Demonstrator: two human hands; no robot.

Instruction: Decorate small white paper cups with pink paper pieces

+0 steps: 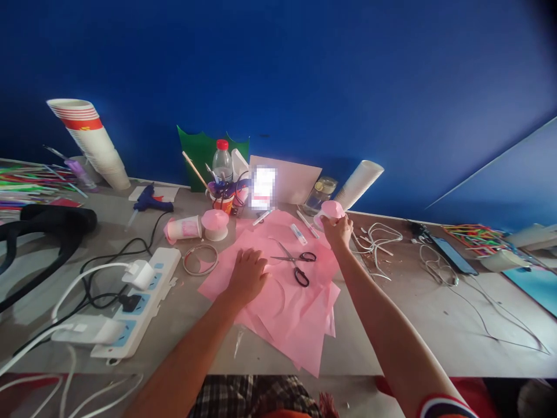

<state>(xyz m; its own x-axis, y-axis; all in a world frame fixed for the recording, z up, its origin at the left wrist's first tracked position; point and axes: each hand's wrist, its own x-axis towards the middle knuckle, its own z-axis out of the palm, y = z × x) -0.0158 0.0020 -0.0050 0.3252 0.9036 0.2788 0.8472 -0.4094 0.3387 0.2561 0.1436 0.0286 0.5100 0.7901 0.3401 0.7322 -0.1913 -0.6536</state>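
My left hand [248, 277] lies flat on a loose pile of pink paper sheets [287, 331], its fingers slightly spread and holding nothing. My right hand [337, 230] is raised at the far edge of the pile, gripping a small pink paper-wrapped cup [331, 210]. Black-handled scissors [296, 261] lie open on the paper between my hands. To the left of the pile stand a pink-topped roll [214, 224] and a tilted paper cup with pink wrapping [183, 229]. A thin metal hoop [200, 259] lies nearby.
A white power strip [139, 302] with plugged-in chargers and cables lies at left, behind it a blue glue gun [152, 198]. Along the blue wall stand paper-cup stacks [89, 142], a water bottle [222, 161] and a pixelated screen [263, 187]. White cables [374, 244] lie at right.
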